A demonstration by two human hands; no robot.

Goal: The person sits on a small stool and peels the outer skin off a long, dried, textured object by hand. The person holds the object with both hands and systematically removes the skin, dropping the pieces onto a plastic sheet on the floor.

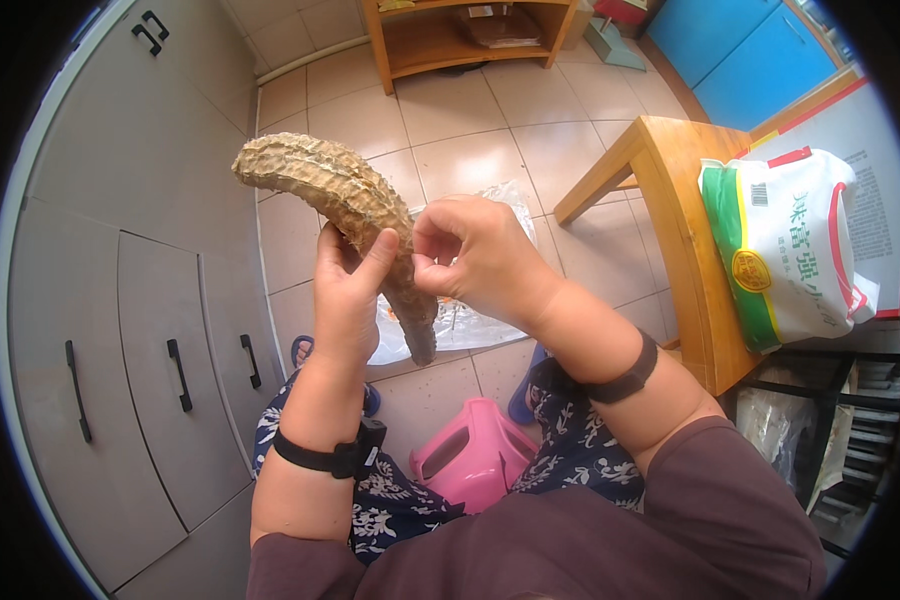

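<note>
Above tiles, hands (410, 275) perhaps peel dried gourd (345, 200).

So the person's wearing a dark maroon long-sleeved top (610, 530) with both sleeves pushed up past the elbows. There's a slim black band on each wrist: the left wristband (330, 457) has a small boxy black module clipped on, the right wristband (625, 378) is plain. Below that, navy trousers with a white floral print (390, 505), plus blue slippers (305, 350).
</note>
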